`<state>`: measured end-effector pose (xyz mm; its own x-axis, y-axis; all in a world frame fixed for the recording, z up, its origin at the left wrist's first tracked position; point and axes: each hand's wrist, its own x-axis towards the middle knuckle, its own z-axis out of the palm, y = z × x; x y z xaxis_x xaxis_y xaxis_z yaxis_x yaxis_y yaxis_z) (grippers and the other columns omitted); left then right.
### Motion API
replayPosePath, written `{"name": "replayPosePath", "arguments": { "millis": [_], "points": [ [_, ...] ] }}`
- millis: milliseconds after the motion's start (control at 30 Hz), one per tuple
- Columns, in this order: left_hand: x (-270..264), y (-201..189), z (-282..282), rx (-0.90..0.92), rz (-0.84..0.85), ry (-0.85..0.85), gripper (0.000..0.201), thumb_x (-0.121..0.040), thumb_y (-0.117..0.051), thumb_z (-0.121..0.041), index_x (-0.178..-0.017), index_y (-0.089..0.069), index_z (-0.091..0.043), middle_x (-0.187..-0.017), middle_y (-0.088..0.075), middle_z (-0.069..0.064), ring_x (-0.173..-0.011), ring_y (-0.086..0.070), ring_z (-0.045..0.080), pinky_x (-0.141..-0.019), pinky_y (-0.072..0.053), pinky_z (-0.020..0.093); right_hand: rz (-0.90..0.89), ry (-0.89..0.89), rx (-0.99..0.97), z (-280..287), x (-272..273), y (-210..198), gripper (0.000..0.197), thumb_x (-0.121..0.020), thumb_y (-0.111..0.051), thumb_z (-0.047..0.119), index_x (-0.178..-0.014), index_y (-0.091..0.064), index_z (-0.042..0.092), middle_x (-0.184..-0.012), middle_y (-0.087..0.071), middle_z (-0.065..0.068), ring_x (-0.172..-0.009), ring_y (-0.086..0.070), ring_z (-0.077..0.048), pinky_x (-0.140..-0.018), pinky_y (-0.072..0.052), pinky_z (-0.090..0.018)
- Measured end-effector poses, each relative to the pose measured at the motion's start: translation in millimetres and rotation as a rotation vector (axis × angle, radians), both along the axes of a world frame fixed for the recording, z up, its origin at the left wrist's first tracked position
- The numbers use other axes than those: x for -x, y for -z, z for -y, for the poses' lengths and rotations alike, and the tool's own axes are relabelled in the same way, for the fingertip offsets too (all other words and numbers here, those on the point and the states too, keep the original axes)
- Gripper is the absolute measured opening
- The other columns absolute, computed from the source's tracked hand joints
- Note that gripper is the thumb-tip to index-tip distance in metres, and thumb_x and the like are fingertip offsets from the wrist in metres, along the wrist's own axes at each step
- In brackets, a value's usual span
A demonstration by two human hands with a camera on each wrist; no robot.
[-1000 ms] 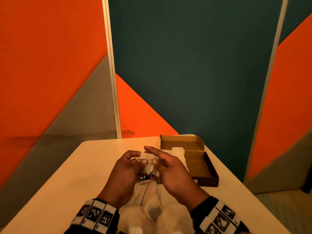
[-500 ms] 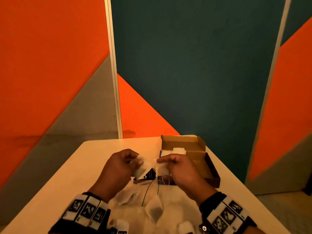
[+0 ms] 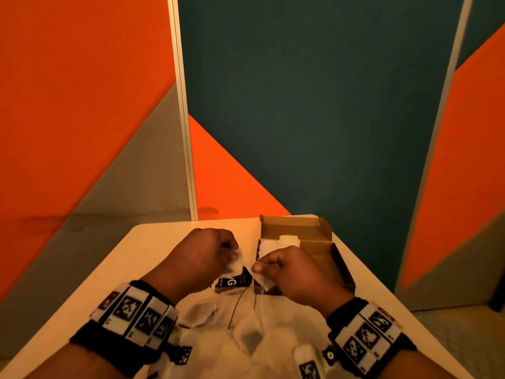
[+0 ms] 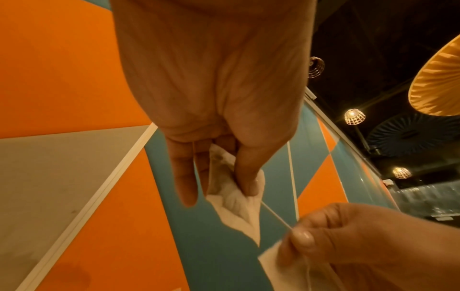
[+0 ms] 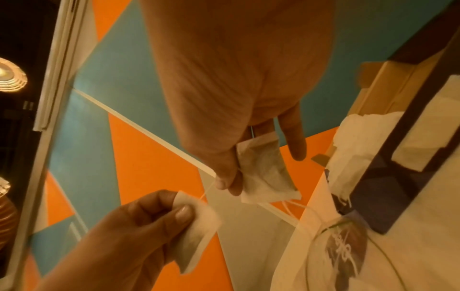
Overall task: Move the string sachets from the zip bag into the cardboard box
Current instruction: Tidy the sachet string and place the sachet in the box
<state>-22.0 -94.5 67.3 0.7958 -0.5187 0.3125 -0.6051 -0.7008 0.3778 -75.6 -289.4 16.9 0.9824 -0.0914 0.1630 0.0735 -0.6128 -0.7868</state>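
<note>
Paper sachets pinched: left hand (image 3: 202,255) one, right hand (image 3: 287,269) another; string possibly shared.

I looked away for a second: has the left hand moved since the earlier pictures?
Yes. The left hand, pinching a sachet, has drawn leftward, away from the cardboard box and the right hand.

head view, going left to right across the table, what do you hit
left hand → sachet it pinches → right hand pinching another sachet → cardboard box
</note>
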Motion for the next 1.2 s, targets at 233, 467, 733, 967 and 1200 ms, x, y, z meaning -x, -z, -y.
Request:
{"name": "replayPosePath", "arguments": {
  "millis": [233,467,733,967,1200],
  "points": [
    [-8.7,4.1,-6.5,0.059,-0.043,-0.069,0.007,-0.092,-0.066,-0.023,-0.095,-0.072,-0.025,-0.091,-0.072,-0.006,-0.075,-0.062,0.004,-0.063,-0.048,0.022,-0.091,0.102,0.127,23.8,-1.1,0.8,0.023,-0.099,-0.059,0.02,-0.115,-0.075,0.023,-0.117,-0.071,0.007,-0.097,-0.066,-0.01,-0.078,-0.054,-0.016],
    [-7.1,17.8,16.6,0.003,-0.023,0.02,0.011,-0.092,-0.064,-0.02,-0.093,-0.074,-0.025,-0.086,-0.072,-0.007,-0.07,-0.06,0.002,-0.052,-0.037,0.008,-0.01,-0.074,-0.018,-9.5,-7.8,-5.1,0.014,-0.091,-0.071,0.033,-0.103,-0.078,0.03,-0.105,-0.077,0.005,-0.094,-0.073,-0.017,-0.09,-0.059,-0.045],
    [-14.2,19.2,2.3,-0.02,-0.065,0.019,0.011,-0.09,-0.067,-0.02,-0.096,-0.072,-0.028,-0.089,-0.069,-0.012,-0.076,-0.06,0.0,-0.058,-0.04,0.009,0.013,-0.032,0.114,5.8,-6.8,-7.6,0.018,-0.095,-0.067,0.027,-0.105,-0.079,0.018,-0.108,-0.076,0.005,-0.081,-0.062,0.004,-0.074,-0.05,-0.011],
    [-12.0,36.4,-6.6,0.594,-0.572,0.267,0.004,-0.086,-0.069,-0.001,-0.089,-0.072,-0.002,-0.102,-0.076,0.009,-0.093,-0.071,0.021,-0.082,-0.055,0.028,0.052,-0.024,-0.127,2.9,-3.5,-7.7,0.013,-0.095,-0.067,0.024,-0.096,-0.08,0.021,-0.096,-0.078,0.004,-0.09,-0.072,-0.013,-0.09,-0.059,-0.041],
    [-0.9,53.1,18.5,1.209,-0.818,0.401,0.018,-0.074,-0.07,-0.01,-0.09,-0.063,-0.005,-0.103,-0.073,0.018,-0.089,-0.069,0.031,-0.069,-0.06,0.036,-0.006,-0.111,-0.42,-12.0,1.0,-3.1,0.016,-0.097,-0.064,0.016,-0.104,-0.078,0.014,-0.1,-0.078,-0.011,-0.083,-0.075,-0.02,-0.075,-0.064,-0.038]
  ]
}}
